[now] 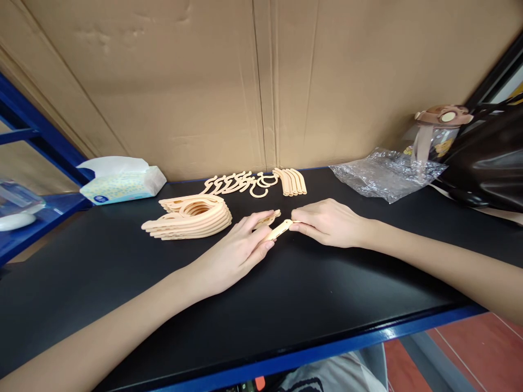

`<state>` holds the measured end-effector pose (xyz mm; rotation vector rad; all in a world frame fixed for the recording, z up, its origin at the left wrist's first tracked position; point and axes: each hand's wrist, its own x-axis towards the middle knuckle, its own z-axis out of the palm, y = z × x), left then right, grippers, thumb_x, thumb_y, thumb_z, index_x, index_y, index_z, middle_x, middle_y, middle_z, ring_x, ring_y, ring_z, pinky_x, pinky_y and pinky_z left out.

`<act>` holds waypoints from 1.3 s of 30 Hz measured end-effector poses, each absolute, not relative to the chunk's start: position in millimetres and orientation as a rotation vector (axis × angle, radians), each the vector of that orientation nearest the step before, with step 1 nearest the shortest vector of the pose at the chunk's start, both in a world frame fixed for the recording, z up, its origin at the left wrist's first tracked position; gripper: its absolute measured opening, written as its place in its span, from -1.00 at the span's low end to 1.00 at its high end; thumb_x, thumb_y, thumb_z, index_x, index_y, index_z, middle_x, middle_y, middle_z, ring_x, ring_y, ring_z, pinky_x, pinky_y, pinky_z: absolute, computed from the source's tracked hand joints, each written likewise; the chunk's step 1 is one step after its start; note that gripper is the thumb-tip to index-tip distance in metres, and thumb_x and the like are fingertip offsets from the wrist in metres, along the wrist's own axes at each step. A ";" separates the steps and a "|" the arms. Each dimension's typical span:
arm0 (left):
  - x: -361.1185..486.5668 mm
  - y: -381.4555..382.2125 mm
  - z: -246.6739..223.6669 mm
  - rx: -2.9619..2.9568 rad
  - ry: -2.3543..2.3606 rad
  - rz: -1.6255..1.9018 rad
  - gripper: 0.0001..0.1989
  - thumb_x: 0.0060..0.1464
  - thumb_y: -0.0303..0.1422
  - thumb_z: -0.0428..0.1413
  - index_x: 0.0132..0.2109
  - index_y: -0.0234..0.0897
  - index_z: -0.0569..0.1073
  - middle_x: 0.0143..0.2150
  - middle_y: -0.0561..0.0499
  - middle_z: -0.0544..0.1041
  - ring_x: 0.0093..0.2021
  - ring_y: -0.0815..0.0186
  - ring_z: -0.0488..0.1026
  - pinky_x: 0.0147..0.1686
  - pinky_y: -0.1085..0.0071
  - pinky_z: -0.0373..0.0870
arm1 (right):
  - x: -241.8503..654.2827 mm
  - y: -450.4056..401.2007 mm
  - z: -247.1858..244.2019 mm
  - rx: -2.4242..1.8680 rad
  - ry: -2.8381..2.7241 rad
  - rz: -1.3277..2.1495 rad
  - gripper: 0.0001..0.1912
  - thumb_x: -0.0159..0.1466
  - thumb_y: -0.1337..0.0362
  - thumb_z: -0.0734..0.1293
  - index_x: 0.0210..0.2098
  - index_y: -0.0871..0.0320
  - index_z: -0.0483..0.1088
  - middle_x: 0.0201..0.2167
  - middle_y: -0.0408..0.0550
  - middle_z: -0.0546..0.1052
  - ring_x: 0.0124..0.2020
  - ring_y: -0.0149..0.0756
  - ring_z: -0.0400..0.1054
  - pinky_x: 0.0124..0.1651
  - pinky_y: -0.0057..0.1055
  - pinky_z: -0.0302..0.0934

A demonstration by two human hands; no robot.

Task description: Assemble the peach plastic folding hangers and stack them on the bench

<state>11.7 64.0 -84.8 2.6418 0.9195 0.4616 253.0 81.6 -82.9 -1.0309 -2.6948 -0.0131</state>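
Observation:
My left hand (231, 256) is closed around a cream plastic hanger piece (279, 231), held just above the black table. Its slotted end points to the right, and another part of it shows behind my fingers. My right hand (333, 222) pinches a thin cream plastic piece (296, 221) at that end; most of it is covered by my fingertips. To the left lies a stack of folded cream hanger bodies (192, 218). Behind my hands are several loose hooks (259, 188), a row of curved hanger arms (229, 183), and a neat group of short curved pieces (291, 182).
A tissue pack (122, 182) stands at the back left. Crumpled clear plastic (384, 174) lies at the back right, beside a brown-lidded bottle (441, 133) and a dark bag (490, 158). Cardboard (261, 81) walls off the back; a blue rim (286, 356) edges the table's front.

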 end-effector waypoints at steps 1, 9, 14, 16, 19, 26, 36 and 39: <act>11.6 64.1 -84.7 2.646 0.914 0.468 -0.60 0.31 -0.26 -0.18 0.25 -0.04 0.12 0.30 0.00 0.10 0.27 0.18 0.10 0.24 0.19 0.11 | 253.2 81.3 -82.2 -1.021 -2.705 -0.058 -0.60 0.40 0.06 -0.04 -0.42 0.14 0.18 -0.50 -0.16 0.35 -0.54 -0.44 0.13 -0.50 -0.47 -0.15; 11.6 64.1 -84.7 2.682 0.911 0.433 -0.63 0.31 -0.27 -0.19 0.22 -0.11 0.18 0.30 -0.02 0.09 0.28 0.20 0.07 0.26 0.21 0.08 | 253.1 79.4 -79.3 -0.999 -2.767 -0.432 -0.58 0.40 0.11 -0.05 -0.38 0.18 0.25 -0.48 -0.11 0.37 -0.51 -0.41 0.19 -0.51 -0.42 -0.20; 12.8 63.6 -84.5 2.695 0.911 0.398 -0.71 0.31 -0.27 -0.19 0.06 -0.19 0.30 0.31 -0.01 0.08 0.28 0.23 0.06 0.24 0.23 0.11 | 251.7 78.5 -79.5 -0.958 -2.726 -0.525 -0.58 0.39 0.12 0.00 -0.41 0.19 0.29 -0.51 -0.11 0.38 -0.51 -0.42 0.19 -0.50 -0.41 -0.20; 13.5 63.5 -84.3 2.701 0.902 0.380 -0.73 0.31 -0.26 -0.19 -0.04 -0.22 0.35 0.31 -0.02 0.08 0.28 0.21 0.06 0.23 0.21 0.13 | 251.7 78.4 -79.5 -0.943 -2.710 -0.498 -0.56 0.39 0.09 0.00 -0.43 0.20 0.30 -0.53 -0.10 0.37 -0.51 -0.42 0.18 -0.49 -0.41 -0.19; 14.0 63.3 -84.3 2.707 0.891 0.367 -0.73 0.31 -0.27 -0.20 -0.08 -0.24 0.35 0.31 -0.04 0.07 0.28 0.19 0.06 0.24 0.21 0.11 | 252.1 78.8 -79.6 -0.953 -2.694 -0.403 -0.52 0.39 0.04 -0.01 -0.44 0.19 0.29 -0.53 -0.10 0.37 -0.51 -0.42 0.18 -0.49 -0.43 -0.18; 13.4 63.2 -83.5 2.690 0.899 0.380 -0.68 0.31 -0.26 -0.20 0.08 -0.18 0.31 0.30 -0.04 0.08 0.28 0.16 0.07 0.23 0.16 0.13 | 252.7 80.7 -81.1 -0.955 -2.643 -0.260 -0.55 0.38 0.04 0.01 -0.44 0.18 0.28 -0.51 -0.13 0.35 -0.50 -0.43 0.16 -0.45 -0.45 -0.13; 15.0 62.6 -80.1 2.696 0.893 0.360 -0.69 0.31 -0.27 -0.21 0.06 -0.20 0.32 0.32 -0.04 0.06 0.31 0.20 0.02 0.26 0.19 0.09 | 253.7 83.5 -84.1 -0.937 -2.605 -0.222 -0.57 0.37 0.03 0.04 -0.45 0.17 0.29 -0.53 -0.15 0.33 -0.50 -0.44 0.15 -0.45 -0.46 -0.12; 15.1 62.6 -80.3 2.692 0.886 0.377 -0.67 0.31 -0.27 -0.21 0.10 -0.19 0.30 0.32 -0.04 0.08 0.31 0.17 0.03 0.25 0.16 0.10 | 254.0 83.4 -84.1 -0.933 -2.590 -0.230 -0.55 0.36 0.01 0.04 -0.46 0.17 0.30 -0.53 -0.15 0.33 -0.51 -0.44 0.14 -0.45 -0.46 -0.13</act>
